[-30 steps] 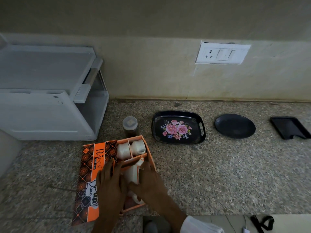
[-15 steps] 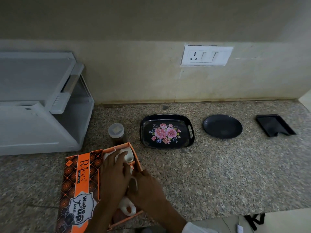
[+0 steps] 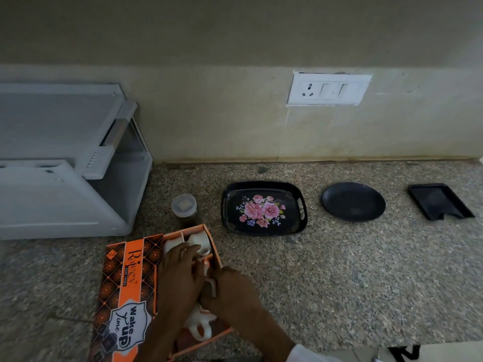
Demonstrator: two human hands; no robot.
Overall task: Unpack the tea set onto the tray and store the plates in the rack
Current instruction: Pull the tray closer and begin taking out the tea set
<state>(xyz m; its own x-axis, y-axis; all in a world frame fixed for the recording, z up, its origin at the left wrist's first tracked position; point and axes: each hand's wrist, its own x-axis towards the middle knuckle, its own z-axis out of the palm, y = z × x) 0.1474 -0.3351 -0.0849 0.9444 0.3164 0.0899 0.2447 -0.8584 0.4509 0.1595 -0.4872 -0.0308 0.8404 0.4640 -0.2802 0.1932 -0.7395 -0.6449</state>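
Note:
An open orange tea set box (image 3: 125, 291) lies on the granite counter at the lower left, with its printed lid folded out to the left. White cups (image 3: 198, 242) sit in its far compartments, and another white cup (image 3: 200, 327) lies near its front. My left hand (image 3: 180, 280) and my right hand (image 3: 232, 291) are both inside the box, fingers wrapped around a white cup between them that they mostly hide. A black tray with pink roses (image 3: 261, 207) lies empty behind the box. A black round plate (image 3: 352, 201) lies to its right. The grey rack (image 3: 68, 163) stands at the left.
A small lidded jar (image 3: 184, 209) stands between the box and the rack. A black rectangular dish (image 3: 440, 201) lies at the far right. A white switch plate (image 3: 328, 88) is on the wall. Bare granite stretches right of the box.
My left hand has slid further up into the box, over the middle cups. My right hand has closed in beside it. The view has shifted slightly.

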